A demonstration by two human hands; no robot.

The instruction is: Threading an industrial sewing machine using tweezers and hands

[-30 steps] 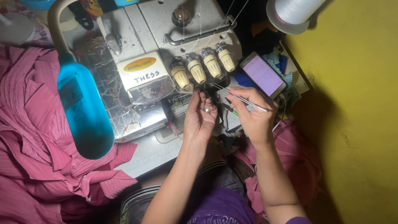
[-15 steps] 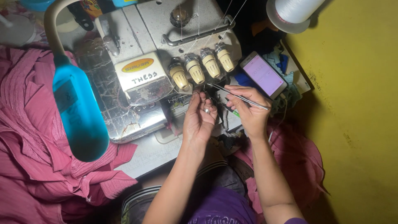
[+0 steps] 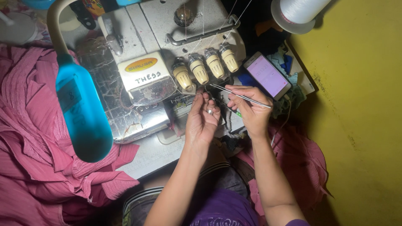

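Right hand [image 3: 250, 114] pinches a pair of thin silver metal tweezers [image 3: 239, 95]: thumb and forefinger clenched around the rear half, shaft running up-left out of the fingers [image 3: 238, 90], tips ending just below the row of four cream tension knobs [image 3: 206, 66] on the grey overlock sewing machine [image 3: 167, 25]. Tweezer tips sit near the left hand's fingertips, slightly above and right of them; whether they touch, can't tell. Left hand [image 3: 202, 120] is raised palm toward the machine front, fingers bunched together at the threading area beside the tweezer tips, ring on one finger; looks like a pinch on thread, but the thread itself is too fine to confirm, so can't tell what, if anything, it holds. Both hands are close together, wrists apart, forearms coming up from the bottom of the frame. Thin white threads run down over the machine top toward the knobs. Left of the machine: a blue oval lamp head [image 3: 81, 119] on a cream gooseneck, overlapping the machine's chrome front cover. Pink ribbed fabric [image 3: 29, 138] is piled on the left and also lies under the right forearm. A smartphone with lit pink screen [image 3: 268, 75] lies just right of the knobs, right above the right hand. Large white thread cone [image 3: 299, 12] stands top right against the yellow wall [image 3: 360, 104]. The surface [image 3: 150, 155] shows pale below the machine.
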